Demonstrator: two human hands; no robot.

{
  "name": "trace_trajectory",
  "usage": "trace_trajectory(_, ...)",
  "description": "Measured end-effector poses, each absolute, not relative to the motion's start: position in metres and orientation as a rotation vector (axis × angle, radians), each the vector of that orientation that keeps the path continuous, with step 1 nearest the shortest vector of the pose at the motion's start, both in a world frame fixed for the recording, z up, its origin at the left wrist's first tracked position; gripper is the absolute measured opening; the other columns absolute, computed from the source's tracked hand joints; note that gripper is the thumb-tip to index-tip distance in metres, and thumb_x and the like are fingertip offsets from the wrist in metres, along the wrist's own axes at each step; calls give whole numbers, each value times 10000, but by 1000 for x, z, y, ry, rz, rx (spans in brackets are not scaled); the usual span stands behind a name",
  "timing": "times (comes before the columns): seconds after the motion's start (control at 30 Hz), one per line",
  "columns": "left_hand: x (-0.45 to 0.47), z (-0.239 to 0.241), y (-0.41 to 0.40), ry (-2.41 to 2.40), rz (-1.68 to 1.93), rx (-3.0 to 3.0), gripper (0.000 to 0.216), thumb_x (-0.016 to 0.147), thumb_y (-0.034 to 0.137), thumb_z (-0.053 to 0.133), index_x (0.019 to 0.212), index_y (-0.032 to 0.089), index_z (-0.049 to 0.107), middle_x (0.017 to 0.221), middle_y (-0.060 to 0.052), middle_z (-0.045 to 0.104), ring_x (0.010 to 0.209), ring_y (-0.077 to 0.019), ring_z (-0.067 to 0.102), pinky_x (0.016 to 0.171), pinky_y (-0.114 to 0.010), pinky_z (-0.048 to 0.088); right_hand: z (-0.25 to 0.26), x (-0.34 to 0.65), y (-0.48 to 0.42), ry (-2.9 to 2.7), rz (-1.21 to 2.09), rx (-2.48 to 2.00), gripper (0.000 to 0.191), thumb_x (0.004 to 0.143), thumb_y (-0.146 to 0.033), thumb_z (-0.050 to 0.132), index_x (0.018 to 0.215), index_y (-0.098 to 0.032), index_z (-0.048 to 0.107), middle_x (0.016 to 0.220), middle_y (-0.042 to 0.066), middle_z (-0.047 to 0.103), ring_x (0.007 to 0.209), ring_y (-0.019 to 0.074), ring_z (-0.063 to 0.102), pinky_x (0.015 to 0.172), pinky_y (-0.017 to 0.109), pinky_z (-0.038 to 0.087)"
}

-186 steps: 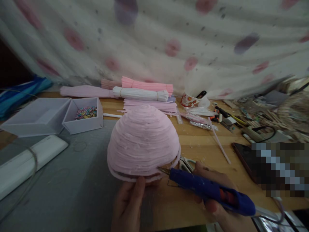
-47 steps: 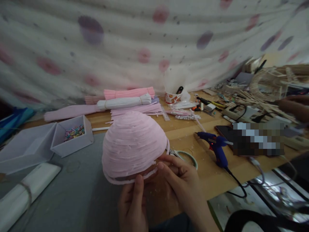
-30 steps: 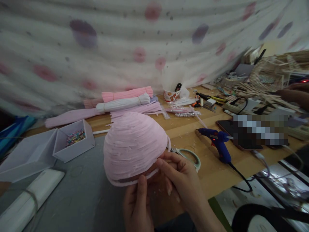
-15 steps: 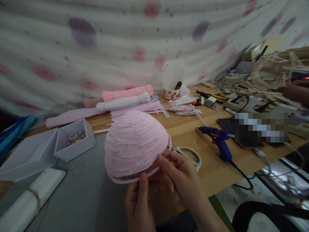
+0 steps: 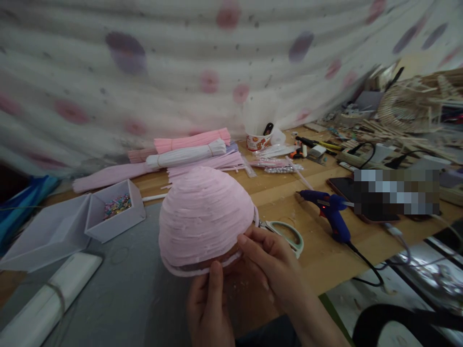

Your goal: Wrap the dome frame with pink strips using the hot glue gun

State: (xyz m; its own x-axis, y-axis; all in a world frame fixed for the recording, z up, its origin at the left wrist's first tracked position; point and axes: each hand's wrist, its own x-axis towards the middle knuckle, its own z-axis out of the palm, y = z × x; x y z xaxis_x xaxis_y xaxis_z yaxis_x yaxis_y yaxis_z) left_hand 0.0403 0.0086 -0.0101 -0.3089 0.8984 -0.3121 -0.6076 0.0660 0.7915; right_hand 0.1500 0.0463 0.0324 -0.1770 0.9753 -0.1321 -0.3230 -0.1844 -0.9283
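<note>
A pink dome (image 5: pixel 204 214) wound from fuzzy pipe cleaners is tilted up in front of me. My left hand (image 5: pixel 208 306) holds its near rim from below, thumb pressed against the loose lowest coil. My right hand (image 5: pixel 275 267) pinches that same pink coil at the dome's right edge, fingers closed on it. The blue glue gun (image 5: pixel 331 212) lies on the wooden table (image 5: pixel 325 260) to the right, apart from both hands, its cord trailing off the edge.
Scissors (image 5: pixel 285 231) lie just behind my right hand. Pipe cleaner bundles (image 5: pixel 188 149) are stacked at the back, with a paper cup (image 5: pixel 257 140). Two grey boxes (image 5: pixel 90 219), one holding beads, sit left on a grey mat (image 5: pixel 119 289). Clutter and a phone fill the right.
The glue gun left my right hand and now lies on the table. My right hand moved to the dome's rim and presses the loose coil; over the last second it barely shifted.
</note>
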Motion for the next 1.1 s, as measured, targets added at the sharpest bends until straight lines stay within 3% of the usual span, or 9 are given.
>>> trace_trajectory(0.3,36,-13,9,1035,1528,401,249,708,453,838,772,213,827,790,-116,812,722,-284,781,655,-318,631,35,152,46,-978,1612,-1036,421,812,-575,702,729,-169,626,341,-104,429,253,14,258,268,121,192)
trace_trajectory(0.57,34,-11,9,1032,1569,382,249,700,446,845,785,213,820,773,-114,810,691,-292,777,633,-352,635,37,166,44,-993,1436,-1190,475,816,-636,668,888,-167,697,343,-95,445,244,40,305,263,138,192)
trace_trajectory(0.73,36,-11,10,1054,1590,379,263,681,454,857,770,211,816,756,-108,808,683,-284,775,631,-346,635,36,170,41,-996,1295,-1164,355,843,-542,707,914,-195,686,406,-108,430,291,41,331,294,133,225)
trace_trajectory(0.8,36,-11,10,1050,1606,371,251,677,445,862,762,213,814,753,-102,808,675,-278,774,637,-344,636,35,170,42,-971,1161,-1095,289,848,-493,733,860,-210,679,529,-73,538,394,46,450,376,125,357)
trace_trajectory(0.87,36,-11,10,1055,1614,363,240,685,435,861,769,215,814,750,-98,808,668,-264,774,610,-309,626,37,170,44,-868,999,-978,235,860,-444,744,816,-226,670,785,-22,680,636,66,610,579,128,493)
trace_trajectory(0.93,36,-12,10,1061,1607,371,245,694,435,855,770,206,813,754,-104,808,674,-254,775,585,-270,611,42,170,43,-747,969,-793,190,860,-389,758,804,-242,651,992,-9,718,898,102,664,784,167,534)
trace_trajectory(0.97,36,-13,10,1061,1604,376,250,699,438,852,766,201,811,756,-107,808,675,-249,775,582,-260,606,45,170,42,-710,1022,-689,183,859,-367,759,801,-245,636,982,-10,723,926,114,669,823,195,542)
trace_trajectory(1.03,37,-13,10,1049,1604,385,255,699,440,851,761,197,807,762,-108,809,674,-244,774,595,-261,607,51,172,36,-702,1227,-530,198,898,-341,707,774,-239,591,741,-30,687,713,106,662,753,219,565)
trace_trajectory(1.1,37,-12,10,1030,1613,385,253,698,437,852,770,199,805,763,-100,809,676,-242,773,608,-274,612,54,175,28,-744,1428,-503,251,971,-356,591,755,-236,549,507,-70,528,429,85,496,560,198,528)
